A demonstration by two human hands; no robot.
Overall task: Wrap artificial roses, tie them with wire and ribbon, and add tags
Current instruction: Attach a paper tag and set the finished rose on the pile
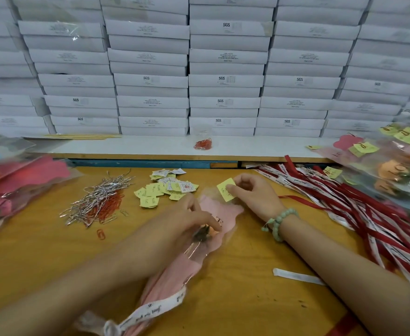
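Bundles (10,190) of finished flowers lay at the left edge of the bench (247,299). Next came a heap of silver wire ties (95,197) mixed with orange paper clips (110,204), then a scatter of small tags (167,187) toward the far edge. The left hand (189,219) lay over the wrapped rose (174,270), fingers bent down onto its pink paper and clear film; blur hid whether it pinched or only pressed. The rose ran from mid-bench to the near edge, where a printed ribbon (155,309) was already tied round the stem. The right hand (254,192) pinched a yellow tag (226,189) between thumb and fingertips, just above the wrapper's top. Loose ribbons (344,202) lay toward the right edge. The bundle looked light, its film slippery and easily creased, so it was probably best steadied at the tied stem rather than the soft flower head.
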